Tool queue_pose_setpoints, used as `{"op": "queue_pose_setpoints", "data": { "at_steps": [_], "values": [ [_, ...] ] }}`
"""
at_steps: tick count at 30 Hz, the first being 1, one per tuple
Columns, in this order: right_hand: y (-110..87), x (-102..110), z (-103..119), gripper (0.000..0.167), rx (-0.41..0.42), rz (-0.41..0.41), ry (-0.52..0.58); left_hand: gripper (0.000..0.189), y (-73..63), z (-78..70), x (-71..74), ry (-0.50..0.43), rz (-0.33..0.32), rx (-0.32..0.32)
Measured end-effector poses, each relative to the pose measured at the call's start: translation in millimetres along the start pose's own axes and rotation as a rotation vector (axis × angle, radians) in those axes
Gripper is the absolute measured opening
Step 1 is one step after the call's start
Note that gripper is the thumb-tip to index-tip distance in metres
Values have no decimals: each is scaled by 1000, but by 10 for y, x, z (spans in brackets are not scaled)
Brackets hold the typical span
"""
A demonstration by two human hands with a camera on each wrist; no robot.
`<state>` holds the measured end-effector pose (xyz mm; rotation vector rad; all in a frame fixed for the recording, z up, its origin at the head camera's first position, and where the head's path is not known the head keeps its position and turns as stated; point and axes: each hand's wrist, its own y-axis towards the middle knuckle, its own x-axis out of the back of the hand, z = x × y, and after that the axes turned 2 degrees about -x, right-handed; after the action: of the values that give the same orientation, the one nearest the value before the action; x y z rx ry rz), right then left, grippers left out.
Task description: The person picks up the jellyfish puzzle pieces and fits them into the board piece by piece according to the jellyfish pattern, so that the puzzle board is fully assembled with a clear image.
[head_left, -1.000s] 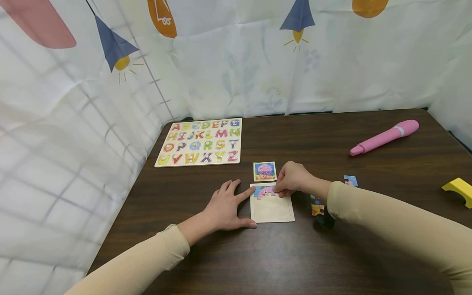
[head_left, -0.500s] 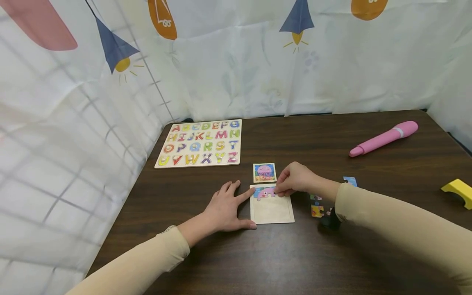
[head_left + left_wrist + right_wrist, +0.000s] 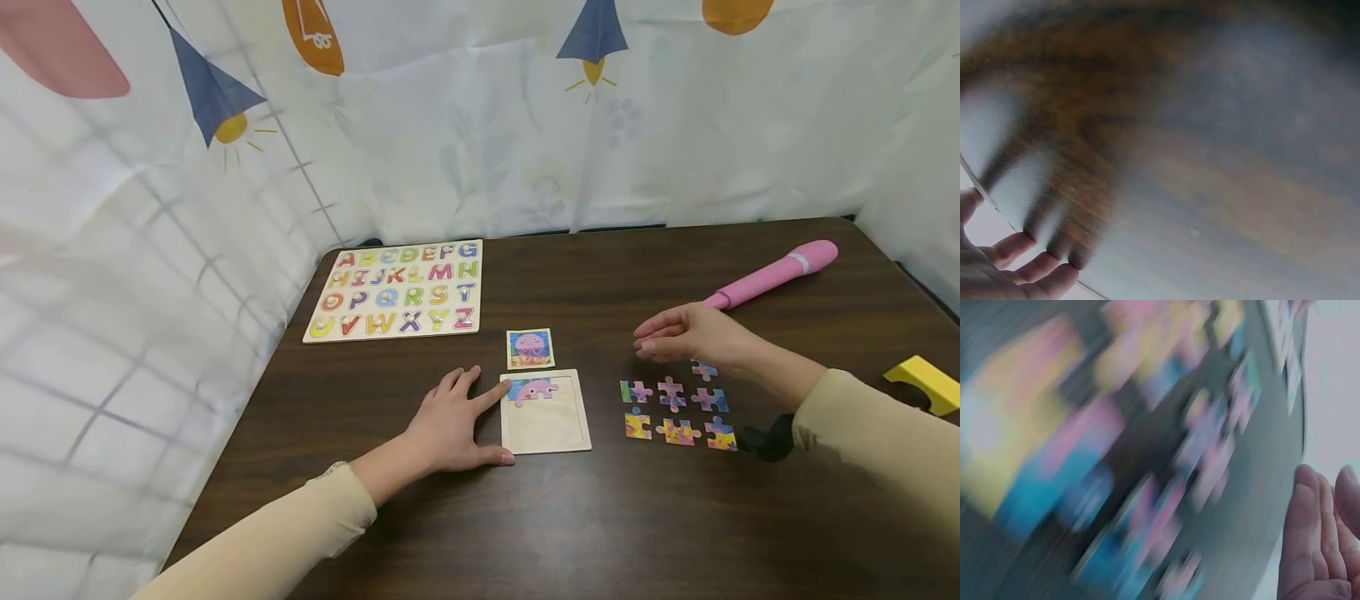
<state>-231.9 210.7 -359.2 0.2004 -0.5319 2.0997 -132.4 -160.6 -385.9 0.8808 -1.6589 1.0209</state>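
Puzzle tray point(image 3: 547, 429) is lying flat on the dark table point(image 3: 420, 542), in front of the person. Joined pieces point(image 3: 532, 390), showing part of a pink creature, are occupying its upper left; pale base is showing across the rest. Left hand point(image 3: 450, 425) is resting spread at the tray's left side, index fingertip touching near the upper-left corner, thumb lying at the lower-left corner. Right hand point(image 3: 690, 333) is hovering above the table, right of the tray; its fingers are lying straight and pressed together, thumb close alongside. Seven loose pieces point(image 3: 678, 432) are lying in rows right of the tray, below and beside that hand; the right wrist view is rendering them blurred. Jellyfish card point(image 3: 529, 348) is lying just beyond the tray. Alphabet board point(image 3: 393, 333) is lying farther back, to the left. Pink wand point(image 3: 776, 275) and yellow block point(image 3: 926, 383) are lying on the right side.
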Motion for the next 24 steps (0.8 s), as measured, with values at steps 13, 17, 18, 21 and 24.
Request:
{"op": "queue_pose_setpoints", "data": {
  "at_steps": [13,17,18,21,24],
  "values": [
    [-307,497,-534,45,-59,-123,-383,96,-1,-1,-9,-1,10,15],
    [-271,440,-527,43,-38,-140,-458,96,-1,-1,-11,-2,9,12],
    [-266,430,-521,42,-31,-148,-481,96,0,-1,-9,-1,7,10],
    [-251,404,-506,38,-26,-164,-524,96,1,-5,0,0,4,7],
    [-239,396,-496,35,-30,-172,-526,96,-2,-9,6,-2,6,6]
  ]
}}
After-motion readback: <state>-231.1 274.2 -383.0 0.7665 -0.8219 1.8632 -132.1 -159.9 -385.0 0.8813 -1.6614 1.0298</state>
